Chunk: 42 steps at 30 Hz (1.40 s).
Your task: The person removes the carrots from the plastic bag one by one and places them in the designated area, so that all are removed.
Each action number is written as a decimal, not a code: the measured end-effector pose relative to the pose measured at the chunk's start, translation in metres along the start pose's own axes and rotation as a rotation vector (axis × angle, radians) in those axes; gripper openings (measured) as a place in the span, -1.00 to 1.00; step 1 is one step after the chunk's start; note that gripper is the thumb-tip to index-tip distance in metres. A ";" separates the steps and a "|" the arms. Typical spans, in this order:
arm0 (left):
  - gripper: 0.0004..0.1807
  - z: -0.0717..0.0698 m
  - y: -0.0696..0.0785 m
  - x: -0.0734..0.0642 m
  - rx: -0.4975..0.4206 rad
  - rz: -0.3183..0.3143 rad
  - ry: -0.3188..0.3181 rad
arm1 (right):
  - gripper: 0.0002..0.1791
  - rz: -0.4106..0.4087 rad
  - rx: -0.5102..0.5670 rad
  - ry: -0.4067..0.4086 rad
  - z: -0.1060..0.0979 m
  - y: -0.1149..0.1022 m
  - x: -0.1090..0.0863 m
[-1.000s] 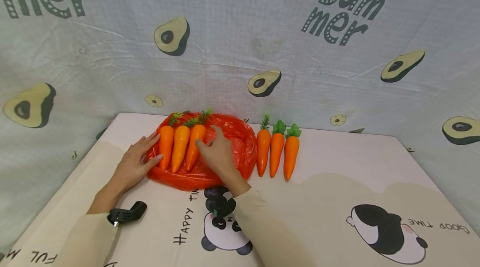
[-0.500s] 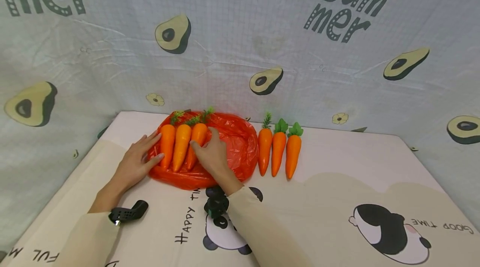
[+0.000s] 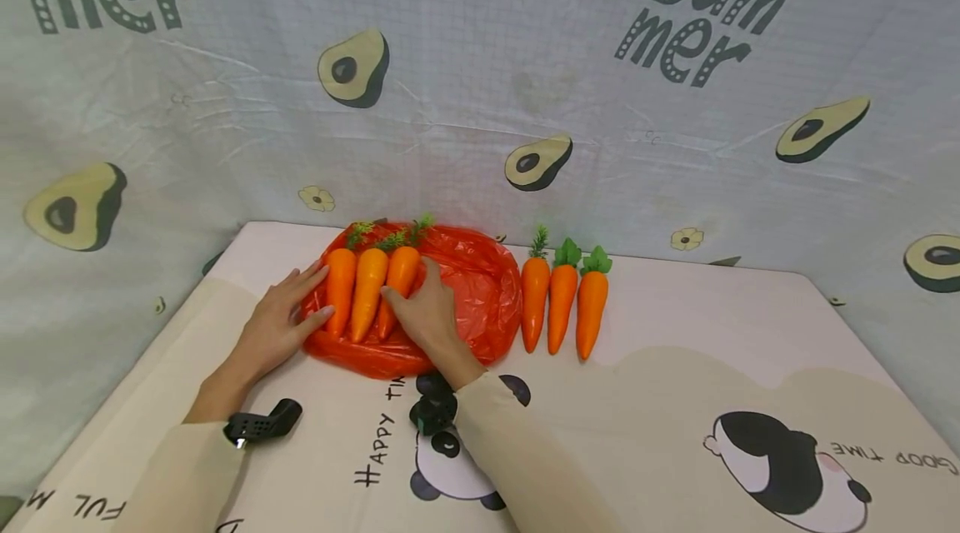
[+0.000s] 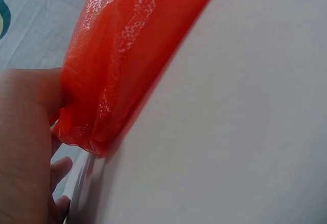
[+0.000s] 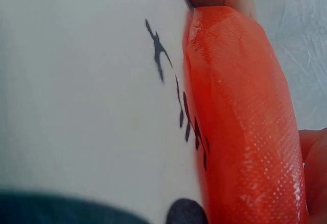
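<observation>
Three orange toy carrots, the left one [image 3: 341,283], the middle one [image 3: 369,287] and the right one [image 3: 404,268], lie side by side in a round, rolled-down red plastic bag [image 3: 480,300] in the head view. My left hand [image 3: 277,321] rests at the bag's left rim, thumb and fingers spread against the left carrot's edge. In the left wrist view its thumb reaches over the red plastic [image 4: 117,55]. My right hand [image 3: 427,308] is over the right carrot, thumb on its near side and forefinger along its other side. The bag wall [image 5: 240,106] hides most fingers in the right wrist view.
Three more carrots [image 3: 535,300] [image 3: 562,304] [image 3: 592,312] with green tops stand in a row on the table, right of the bag. A printed cloth [image 3: 465,58] hangs behind. The table cover [image 3: 675,416] bears panda drawings and lettering.
My right hand has come left and down onto the right carrot in the bag. My left hand stays at the bag's left rim. The whole head view has shifted slightly.
</observation>
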<state>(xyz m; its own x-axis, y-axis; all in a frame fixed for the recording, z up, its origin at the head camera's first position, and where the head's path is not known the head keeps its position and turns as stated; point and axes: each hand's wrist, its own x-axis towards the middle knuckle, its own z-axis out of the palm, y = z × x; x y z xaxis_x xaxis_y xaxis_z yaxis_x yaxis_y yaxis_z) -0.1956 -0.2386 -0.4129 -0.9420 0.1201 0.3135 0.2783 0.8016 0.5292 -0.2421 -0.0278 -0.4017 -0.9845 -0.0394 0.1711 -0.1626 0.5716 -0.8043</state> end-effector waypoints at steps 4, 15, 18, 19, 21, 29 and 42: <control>-0.27 0.000 -0.001 0.000 0.003 -0.006 -0.006 | -0.17 0.015 -0.001 0.001 0.001 0.000 0.000; -0.27 0.000 -0.001 0.001 0.005 -0.007 -0.007 | -0.09 0.037 -0.035 0.027 0.004 0.000 0.002; -0.27 0.000 -0.001 0.001 0.003 -0.013 -0.014 | -0.12 0.032 -0.048 0.030 0.005 0.000 0.002; -0.27 0.000 -0.001 0.001 0.002 -0.013 -0.014 | -0.13 0.031 -0.051 0.031 0.005 -0.001 0.002; -0.27 -0.001 -0.001 0.001 0.000 -0.014 -0.016 | -0.17 0.029 -0.063 0.033 0.006 -0.001 0.003; -0.27 -0.001 0.001 0.001 -0.007 -0.013 -0.018 | -0.28 0.049 -0.099 0.033 0.005 -0.003 0.004; -0.28 -0.002 0.002 0.000 -0.006 -0.017 -0.013 | -0.30 0.043 -0.089 0.036 0.004 -0.004 0.004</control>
<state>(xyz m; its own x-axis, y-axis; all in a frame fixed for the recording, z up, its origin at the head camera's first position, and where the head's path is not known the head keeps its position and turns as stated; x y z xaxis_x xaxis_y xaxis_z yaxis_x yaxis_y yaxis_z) -0.1950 -0.2384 -0.4102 -0.9488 0.1140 0.2947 0.2635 0.8000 0.5390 -0.2452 -0.0338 -0.4003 -0.9871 0.0153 0.1596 -0.1126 0.6427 -0.7578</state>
